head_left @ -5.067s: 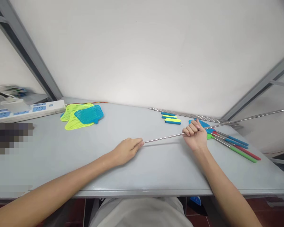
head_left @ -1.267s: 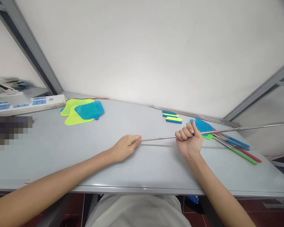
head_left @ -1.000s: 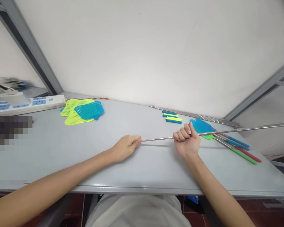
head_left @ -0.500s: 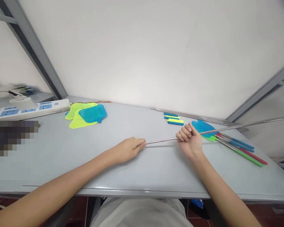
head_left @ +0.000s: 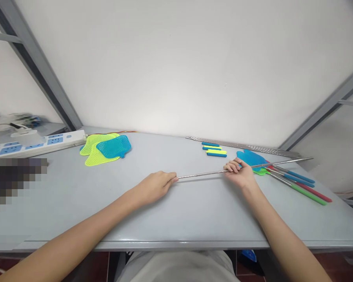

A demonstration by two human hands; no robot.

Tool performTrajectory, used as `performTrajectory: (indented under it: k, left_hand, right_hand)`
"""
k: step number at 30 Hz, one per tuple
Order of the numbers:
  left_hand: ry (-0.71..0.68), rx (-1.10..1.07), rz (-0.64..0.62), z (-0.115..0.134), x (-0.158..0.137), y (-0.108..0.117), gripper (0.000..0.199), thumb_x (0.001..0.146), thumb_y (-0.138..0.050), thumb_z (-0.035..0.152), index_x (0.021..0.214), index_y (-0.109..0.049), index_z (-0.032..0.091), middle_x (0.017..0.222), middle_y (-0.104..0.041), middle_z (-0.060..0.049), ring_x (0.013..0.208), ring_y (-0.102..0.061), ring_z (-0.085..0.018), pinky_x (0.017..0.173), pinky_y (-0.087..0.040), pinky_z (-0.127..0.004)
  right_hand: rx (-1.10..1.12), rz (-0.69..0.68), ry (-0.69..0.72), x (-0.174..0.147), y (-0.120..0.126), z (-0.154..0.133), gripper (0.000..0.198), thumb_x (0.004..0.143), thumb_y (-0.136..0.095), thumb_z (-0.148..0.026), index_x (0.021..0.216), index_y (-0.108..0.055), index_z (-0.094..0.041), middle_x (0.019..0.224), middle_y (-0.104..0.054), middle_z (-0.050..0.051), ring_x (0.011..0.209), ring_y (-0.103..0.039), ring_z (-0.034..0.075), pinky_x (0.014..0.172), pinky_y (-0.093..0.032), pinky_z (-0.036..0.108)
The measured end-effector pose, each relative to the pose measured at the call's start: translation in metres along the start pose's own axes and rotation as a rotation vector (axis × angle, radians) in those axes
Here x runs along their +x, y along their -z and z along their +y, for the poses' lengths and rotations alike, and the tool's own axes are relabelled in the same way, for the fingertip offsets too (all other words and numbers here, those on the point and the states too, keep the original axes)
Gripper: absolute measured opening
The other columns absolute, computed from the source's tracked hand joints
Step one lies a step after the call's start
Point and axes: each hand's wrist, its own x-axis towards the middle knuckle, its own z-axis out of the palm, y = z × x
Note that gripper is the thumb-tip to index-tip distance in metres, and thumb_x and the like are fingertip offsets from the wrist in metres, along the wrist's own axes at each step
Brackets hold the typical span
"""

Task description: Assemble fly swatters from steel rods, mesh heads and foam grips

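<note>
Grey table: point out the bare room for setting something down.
Bare table lies between the mesh pieces and coloured tubes, and on the near side of the held rod. Back right is crowded: tubes, steel rods and swatters, close to the right hand.

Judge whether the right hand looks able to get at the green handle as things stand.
Probably yes: nothing lies over the green handle, and its near side is unobstructed. The right hand would likely need to release the metal rod first.
</note>
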Motion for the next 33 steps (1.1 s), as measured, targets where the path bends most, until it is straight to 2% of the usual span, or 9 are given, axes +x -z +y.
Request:
performTrajectory:
  k: [4,7,16,25,33]
  left_hand:
    - [0.028,0.037,0.012,-0.005,0.000,0.003,0.034,0.084,-0.017,0.036,0.066,-0.041,0.020,0.055,-0.045,0.001,0.050,-0.044,-0.013,0.049,-0.029,-0.023]
    - [0.028,0.044,0.016,-0.004,0.000,0.004,0.035,0.084,-0.016,0.035,0.064,-0.039,0.019,0.054,-0.045,0.001,0.049,-0.043,-0.013,0.048,-0.028,-0.022]
    - [0.014,0.087,0.015,-0.004,0.001,0.001,0.034,0.084,-0.017,0.032,0.064,-0.041,0.019,0.053,-0.045,0.000,0.046,-0.042,-0.012,0.047,-0.029,-0.023]
    - [-0.066,0.243,0.042,-0.007,0.001,-0.009,0.035,0.085,-0.018,0.032,0.069,-0.045,0.018,0.056,-0.051,-0.002,0.052,-0.048,-0.015,0.050,-0.029,-0.025]
    - [-0.042,0.322,0.040,-0.007,0.003,-0.009,0.034,0.085,-0.017,0.029,0.071,-0.046,0.018,0.054,-0.051,-0.002,0.050,-0.048,-0.016,0.047,-0.027,-0.025]
  right_hand:
    - [0.006,0.078,0.001,0.011,0.012,-0.017,0.024,0.064,-0.031,-0.005,0.052,-0.014,-0.018,0.037,-0.014,-0.008,0.029,-0.017,0.006,0.033,-0.022,0.020]
    - [0.006,0.107,-0.024,0.014,0.015,-0.020,0.025,0.063,-0.031,-0.005,0.053,-0.012,-0.018,0.037,-0.014,-0.008,0.029,-0.016,0.006,0.033,-0.021,0.021]
    - [0.001,0.142,-0.014,0.009,0.012,-0.011,0.024,0.060,-0.030,-0.004,0.053,-0.012,-0.018,0.037,-0.015,-0.008,0.029,-0.017,0.006,0.032,-0.020,0.019]
    - [-0.008,0.156,0.076,0.004,0.008,-0.003,0.024,0.063,-0.028,-0.003,0.052,-0.014,-0.018,0.035,-0.015,-0.008,0.028,-0.015,0.005,0.031,-0.019,0.018]
    - [0.006,0.186,0.172,-0.003,0.006,0.009,0.021,0.064,-0.027,-0.003,0.051,-0.018,-0.018,0.034,-0.013,-0.008,0.027,-0.015,0.005,0.029,-0.017,0.018]
